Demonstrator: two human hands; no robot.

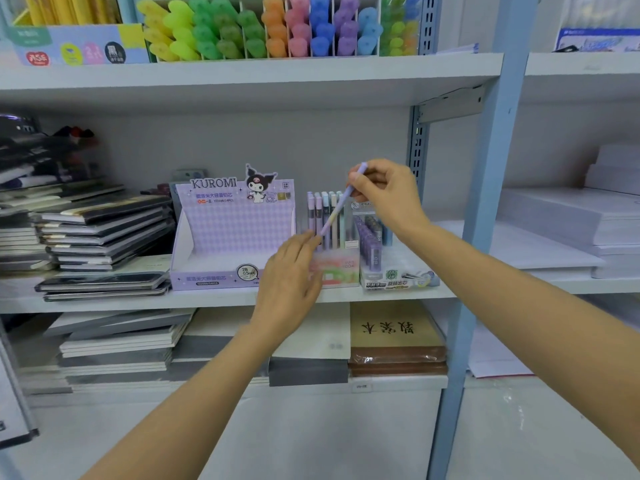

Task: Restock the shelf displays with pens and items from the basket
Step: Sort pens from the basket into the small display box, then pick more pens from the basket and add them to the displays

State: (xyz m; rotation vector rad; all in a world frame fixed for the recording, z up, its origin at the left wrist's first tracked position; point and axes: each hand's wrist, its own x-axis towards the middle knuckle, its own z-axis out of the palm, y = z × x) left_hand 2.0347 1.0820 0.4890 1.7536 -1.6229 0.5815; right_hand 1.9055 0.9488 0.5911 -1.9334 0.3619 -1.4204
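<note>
Dark notebook stack [104, 230] at left, white paper reams [554, 220] at right

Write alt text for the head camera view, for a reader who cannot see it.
A person's right hand pinches a pastel pen, tilted, over a small display box of upright pens on a middle shelf, while the left hand, fingers straight, is at the box's front. A purple Kuromi box stands beside it.

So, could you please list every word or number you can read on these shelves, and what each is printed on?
"KUROMI": header of the purple display box.
"2B 0.5mm": round badge on its front.
"0.5 2B": green badge on the lead-refill box.
Chinese print on both boxes and the brown notebook: too blurred to read reliably.
</note>
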